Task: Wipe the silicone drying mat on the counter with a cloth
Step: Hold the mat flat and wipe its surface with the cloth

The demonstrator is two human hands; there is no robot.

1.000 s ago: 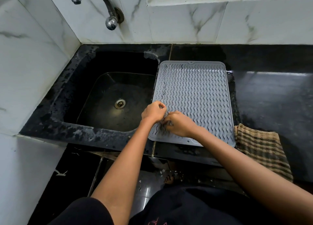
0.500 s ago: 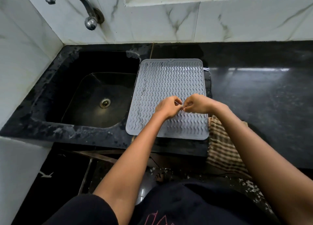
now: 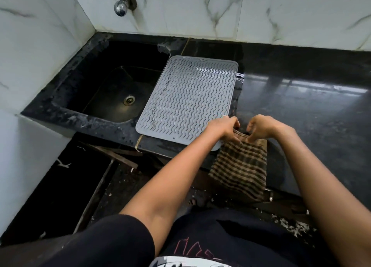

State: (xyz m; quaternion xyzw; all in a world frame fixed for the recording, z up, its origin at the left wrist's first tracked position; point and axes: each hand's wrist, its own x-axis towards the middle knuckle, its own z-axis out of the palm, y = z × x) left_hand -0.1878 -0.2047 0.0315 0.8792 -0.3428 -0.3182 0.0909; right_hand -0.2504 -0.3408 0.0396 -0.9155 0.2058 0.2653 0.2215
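You are holding the brown striped cloth (image 3: 241,166) with both hands at the front edge of the black counter (image 3: 311,116). Your left hand (image 3: 224,129) is curling its fingers around the cloth's upper left corner, and your right hand (image 3: 263,127) is pinching the upper edge just beside it, so the 2 grips are sitting close together with a small gap between them. The cloth is hanging down from your fingers and draping over the counter's front edge, its top edge bunching between your hands. The grey silicone drying mat (image 3: 188,100) is lying flat to the left of the cloth, its left portion overhanging the black sink (image 3: 112,89) and its near right corner passing under your left wrist. The mat's ribbed surface is lying just beyond your left knuckles. A chrome tap (image 3: 121,5) is projecting from the marbled wall above the sink.
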